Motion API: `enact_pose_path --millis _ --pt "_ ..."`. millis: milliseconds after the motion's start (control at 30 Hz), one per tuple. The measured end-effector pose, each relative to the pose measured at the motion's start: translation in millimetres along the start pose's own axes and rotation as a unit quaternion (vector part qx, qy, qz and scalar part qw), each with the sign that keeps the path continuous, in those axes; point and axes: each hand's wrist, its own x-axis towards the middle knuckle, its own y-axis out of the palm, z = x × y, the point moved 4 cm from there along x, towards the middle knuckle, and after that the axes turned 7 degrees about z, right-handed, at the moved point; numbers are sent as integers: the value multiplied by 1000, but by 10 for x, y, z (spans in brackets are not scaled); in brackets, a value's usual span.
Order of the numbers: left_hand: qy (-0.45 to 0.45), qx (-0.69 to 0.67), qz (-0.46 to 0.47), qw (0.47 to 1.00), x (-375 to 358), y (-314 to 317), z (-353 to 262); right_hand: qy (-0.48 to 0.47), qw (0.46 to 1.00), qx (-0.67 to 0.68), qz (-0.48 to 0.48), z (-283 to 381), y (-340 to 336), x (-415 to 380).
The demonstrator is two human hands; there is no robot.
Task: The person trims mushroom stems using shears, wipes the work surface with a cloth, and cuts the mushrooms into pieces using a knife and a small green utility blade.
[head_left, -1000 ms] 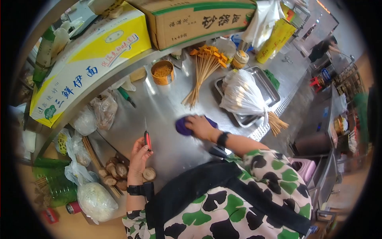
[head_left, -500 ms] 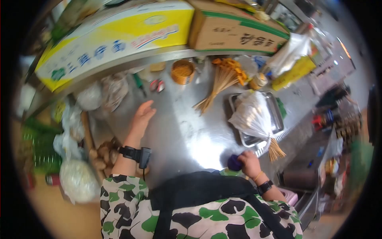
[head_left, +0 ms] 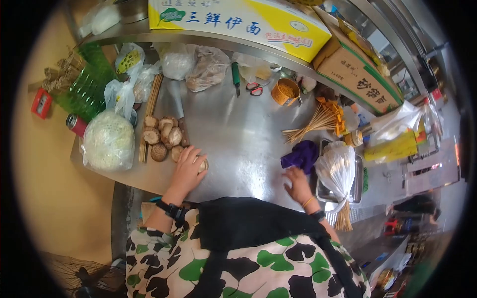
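On the steel table, my left hand [head_left: 187, 170] lies over the front mushrooms, its fingers on a pale mushroom [head_left: 202, 164]; whether it grips that one is hard to see. Several brown mushrooms [head_left: 159, 152] are heaped just beyond it, beside a knife [head_left: 182, 118] and long thin sticks [head_left: 151, 116]. My right hand [head_left: 296, 185] is empty with its fingers apart, just in front of a crumpled purple cloth [head_left: 301, 156]. Right of that hand, a plastic bag of skewers [head_left: 336, 170] rests in a metal tray [head_left: 356, 185].
A bagged cabbage [head_left: 109, 140] stands at the left edge. Along the back are a green-handled tool [head_left: 235, 78], red scissors [head_left: 255, 89], an orange tub [head_left: 284, 92] and loose skewers [head_left: 314, 122]. Boxes [head_left: 238, 24] sit on the shelf above.
The view has swung left. My left hand has come down onto the mushrooms. My right hand has let go of the purple cloth, which now lies spread on the table beyond it.
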Motion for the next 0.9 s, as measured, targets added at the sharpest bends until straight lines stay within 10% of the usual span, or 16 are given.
enact_pose_path --millis 200,600,900 --pt "-99 17 -50 994 513 101 403 117 977 175 35 172 287 -699" --pt "-161 228 213 936 929 160 464 209 956 181 -94 218 509 -943" --pt "-112 111 44 986 962 204 470 249 948 162 -115 228 547 -933"
